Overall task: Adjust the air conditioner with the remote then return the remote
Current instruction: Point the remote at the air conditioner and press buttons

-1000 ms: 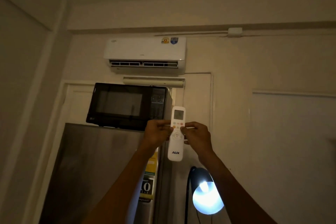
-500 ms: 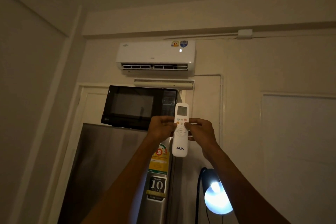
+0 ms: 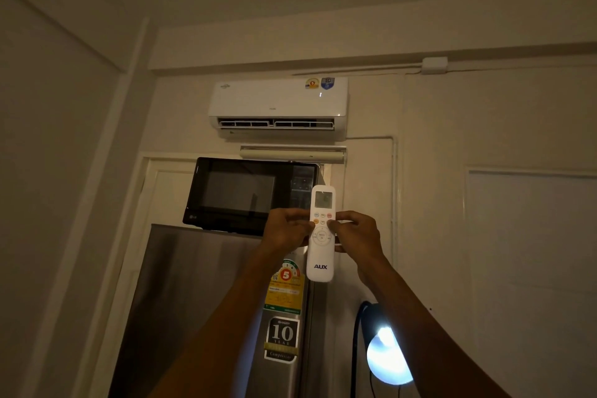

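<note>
A white remote (image 3: 320,255) marked AUX stands upright in front of me, screen at the top, held from both sides. My left hand (image 3: 286,229) grips its left edge and my right hand (image 3: 357,233) grips its right edge, thumbs on the button area. High on the wall hangs the white air conditioner (image 3: 277,103), its lower vent slightly open and a small light lit on its right front.
A black microwave (image 3: 248,195) sits on top of a steel fridge (image 3: 193,300) with stickers, just behind the remote. A lit lamp (image 3: 387,355) with a dark cable glows at lower right. Bare walls and a ceiling beam surround the unit.
The view has shifted so everything sits further right and lower in the frame. A small light has come on at the air conditioner's right front. Both hands keep holding the remote.
</note>
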Motion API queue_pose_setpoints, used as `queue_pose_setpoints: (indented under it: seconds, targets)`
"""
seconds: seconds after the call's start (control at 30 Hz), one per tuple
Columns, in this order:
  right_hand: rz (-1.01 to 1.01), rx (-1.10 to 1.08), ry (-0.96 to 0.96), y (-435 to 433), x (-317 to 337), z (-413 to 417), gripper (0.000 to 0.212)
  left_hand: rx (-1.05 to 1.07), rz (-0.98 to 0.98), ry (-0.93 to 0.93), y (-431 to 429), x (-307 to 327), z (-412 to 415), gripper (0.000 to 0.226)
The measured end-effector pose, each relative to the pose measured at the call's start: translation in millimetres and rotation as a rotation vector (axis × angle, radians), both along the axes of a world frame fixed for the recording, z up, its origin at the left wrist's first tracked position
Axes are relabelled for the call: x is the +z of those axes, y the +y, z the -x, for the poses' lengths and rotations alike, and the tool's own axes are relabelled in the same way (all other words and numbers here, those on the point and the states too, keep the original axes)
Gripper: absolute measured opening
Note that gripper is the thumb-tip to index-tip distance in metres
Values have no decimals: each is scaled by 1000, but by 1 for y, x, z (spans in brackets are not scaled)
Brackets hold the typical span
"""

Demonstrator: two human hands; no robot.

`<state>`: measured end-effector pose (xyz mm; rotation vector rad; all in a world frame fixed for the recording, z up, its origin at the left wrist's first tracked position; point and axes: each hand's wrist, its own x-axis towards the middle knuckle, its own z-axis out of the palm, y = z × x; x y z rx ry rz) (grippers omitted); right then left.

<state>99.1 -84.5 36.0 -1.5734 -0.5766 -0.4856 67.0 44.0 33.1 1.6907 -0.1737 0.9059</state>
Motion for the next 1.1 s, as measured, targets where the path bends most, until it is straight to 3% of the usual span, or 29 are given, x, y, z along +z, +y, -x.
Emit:
queue_pose_setpoints:
  seconds: [1.1]
  targets:
    - [-17,37,39,-9,1,-1,35,42,2,15,-7,3,-7,34]
